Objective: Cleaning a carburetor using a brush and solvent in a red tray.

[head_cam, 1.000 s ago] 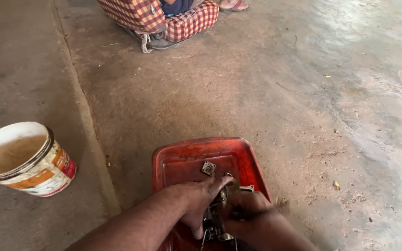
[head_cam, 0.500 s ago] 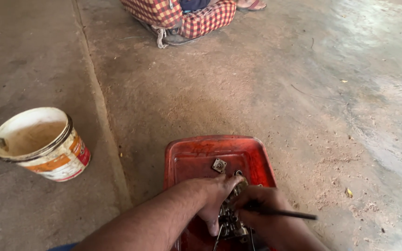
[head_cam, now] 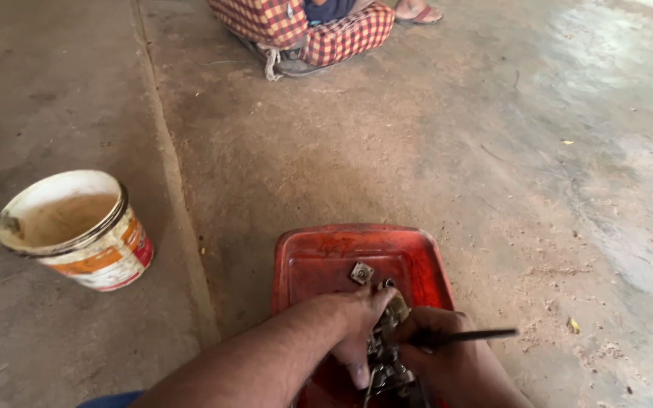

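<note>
White plastic bucket (head_cam: 77,227) at left on the concrete floor (head_cam: 432,159), tilted, orange and red label on its side, dark rim band, dirty brownish inside. It sits left of a raised seam (head_cam: 171,174) running up the floor. Top centre: another person seated on the floor, red-and-cream checked cloth (head_cam: 296,26) over the legs, a foot in a sandal (head_cam: 417,11) at top right of them. Floor is dusty brown in the middle, greyer and shinier to the right. Small yellow leaf bits (head_cam: 573,325) scattered right.
</note>
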